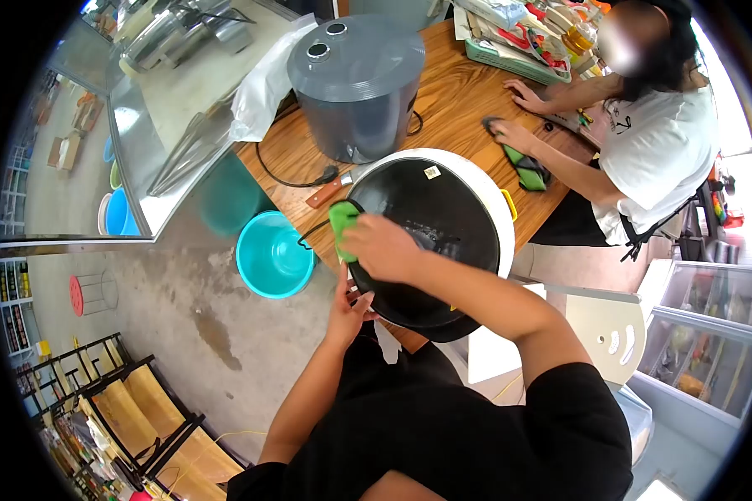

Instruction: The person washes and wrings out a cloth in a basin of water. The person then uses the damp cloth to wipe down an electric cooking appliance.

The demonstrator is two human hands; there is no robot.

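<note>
The right hand (382,248) presses a green cloth (343,224) to the left rim of a round black pan (426,242), its fingers closed over the cloth and the thumb out of clear view. The left hand (348,311) steadies the pan's near-left edge, fingers parted and touching the rim just below the cloth. The pan, set in a white casing (505,225) with a yellow handle (509,205), sits at the edge of a wooden table (464,100). A knife-like tool with a wooden handle (323,194) lies beside it, near a black plug (329,175) and a dark lidded bucket (358,92). A turquoise basin (276,255) stands below, left of the table. Across the table, a seated person (656,125) in a white shirt rests one hand on a green and dark cloth (528,171).
</note>
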